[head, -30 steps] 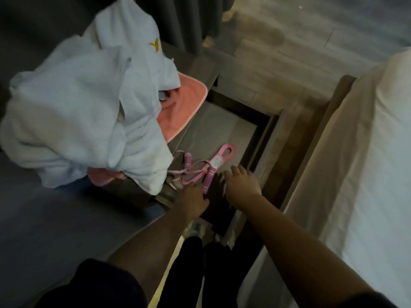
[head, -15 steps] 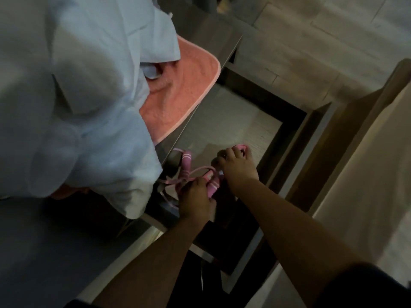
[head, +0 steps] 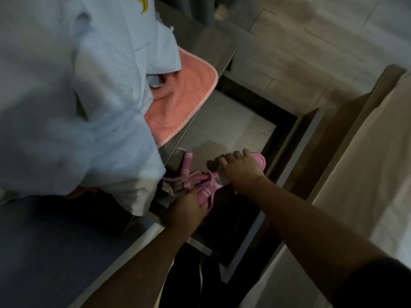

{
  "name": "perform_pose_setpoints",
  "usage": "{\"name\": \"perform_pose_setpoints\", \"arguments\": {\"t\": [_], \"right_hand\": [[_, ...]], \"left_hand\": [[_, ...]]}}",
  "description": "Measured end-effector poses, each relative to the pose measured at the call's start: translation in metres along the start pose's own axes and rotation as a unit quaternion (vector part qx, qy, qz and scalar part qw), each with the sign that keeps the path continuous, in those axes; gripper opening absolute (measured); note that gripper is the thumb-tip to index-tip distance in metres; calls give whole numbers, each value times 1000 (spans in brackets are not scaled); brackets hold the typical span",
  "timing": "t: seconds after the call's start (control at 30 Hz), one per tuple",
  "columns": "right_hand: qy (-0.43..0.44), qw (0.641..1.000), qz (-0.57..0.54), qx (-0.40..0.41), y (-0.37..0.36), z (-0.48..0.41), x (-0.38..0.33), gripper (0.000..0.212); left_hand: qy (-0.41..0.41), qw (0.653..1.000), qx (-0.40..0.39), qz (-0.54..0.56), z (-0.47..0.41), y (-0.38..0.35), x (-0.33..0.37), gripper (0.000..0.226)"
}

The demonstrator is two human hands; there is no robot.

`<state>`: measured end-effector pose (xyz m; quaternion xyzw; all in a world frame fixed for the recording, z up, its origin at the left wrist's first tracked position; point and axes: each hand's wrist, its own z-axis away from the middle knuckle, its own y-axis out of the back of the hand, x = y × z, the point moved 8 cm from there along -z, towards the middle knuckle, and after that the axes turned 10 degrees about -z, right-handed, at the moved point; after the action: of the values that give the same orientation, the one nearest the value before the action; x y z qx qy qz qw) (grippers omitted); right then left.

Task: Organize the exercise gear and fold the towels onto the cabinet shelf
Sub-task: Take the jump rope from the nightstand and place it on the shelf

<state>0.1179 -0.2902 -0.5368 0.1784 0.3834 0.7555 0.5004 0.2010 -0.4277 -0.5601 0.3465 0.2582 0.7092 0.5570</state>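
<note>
Right hand (head: 241, 171) curled round the pink loop grip (head: 259, 162). Left hand (head: 188, 206) clamped on the pink rope handle (head: 205, 194). Tangled gear sits in the open drawer (head: 224, 121), at its near cabinet-side corner. White towels (head: 77, 96) are heaped over the pink towel (head: 184, 96) on the cabinet top (head: 211, 43).

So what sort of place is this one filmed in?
Probably a bedroom. What looks like a bed with a pale sheet stands at the right, beside a low dark cabinet with towels heaped on top, on a wood-look floor. The left hand and right hand hold pink exercise gear.
</note>
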Motion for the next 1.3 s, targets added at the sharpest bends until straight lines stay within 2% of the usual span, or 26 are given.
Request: {"name": "perform_pose_setpoints", "arguments": {"t": [0.13,0.27,0.47,0.6,0.7,0.8,0.97,1.07,1.13,1.2,1.3], "right_hand": [[-41,998,37,19,19,41,10,74],[-101,994,-2,40,32,88,27,55],[-176,984,-32,24,35,165,39,51],[-249,959,-133,9,27,215,41,42],[-312,897,-313,-13,5,253,38,30],[-355,783,-511,-5,-20,276,27,33],[-391,565,-723,68,-45,275,9,47],[-389,481,-782,76,-59,258,4,43],[-387,452,-800,76,-68,245,2,42],[-378,453,-804,74,-73,233,-2,44],[-370,455,-807,71,-76,221,-12,45]], "left_hand": [[-19,1000,13,-4,26,27,20,32],[-22,999,19,21,52,50,39,23],[-69,994,78,20,108,95,78,17],[-68,994,72,42,144,111,90,16],[-59,996,54,29,163,118,92,20],[-52,996,66,33,179,119,90,18],[12,994,29,101,175,102,76,28],[33,993,37,107,169,93,72,32],[44,988,41,141,169,88,67,31],[65,985,38,155,174,86,54,29],[118,986,-8,119,191,80,23,26]]}}
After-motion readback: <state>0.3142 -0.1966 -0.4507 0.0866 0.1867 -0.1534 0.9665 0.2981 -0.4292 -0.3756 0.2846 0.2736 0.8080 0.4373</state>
